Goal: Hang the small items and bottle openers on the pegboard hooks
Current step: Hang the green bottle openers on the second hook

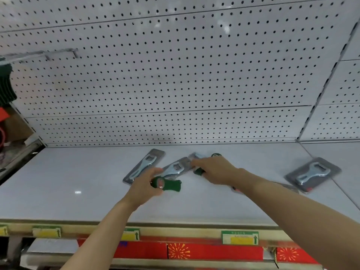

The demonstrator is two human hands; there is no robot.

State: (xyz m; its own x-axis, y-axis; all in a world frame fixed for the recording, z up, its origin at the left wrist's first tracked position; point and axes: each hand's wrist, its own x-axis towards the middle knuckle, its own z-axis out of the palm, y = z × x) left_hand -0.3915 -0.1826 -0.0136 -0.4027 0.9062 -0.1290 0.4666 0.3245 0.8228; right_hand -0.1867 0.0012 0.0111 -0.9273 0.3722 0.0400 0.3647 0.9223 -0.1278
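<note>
My left hand (145, 185) is shut on a small green bottle opener (168, 184), just above the white shelf (78, 172). My right hand (212, 169) reaches further back and closes over a second green opener (198, 171), mostly hidden under the fingers. Three carded steel bottle openers lie on the shelf: one at the back left (144, 165), one between my hands (176, 168), one at the far right (312, 173). A long bare metal hook (41, 54) sticks out of the white pegboard (175, 75) at the upper left.
Dark green items (5, 84) hang at the left edge, below the hook's end. Price labels (240, 237) run along the shelf's front rail, with red boxes (214, 251) on the shelf below. Another pegboard panel (341, 94) adjoins at the right.
</note>
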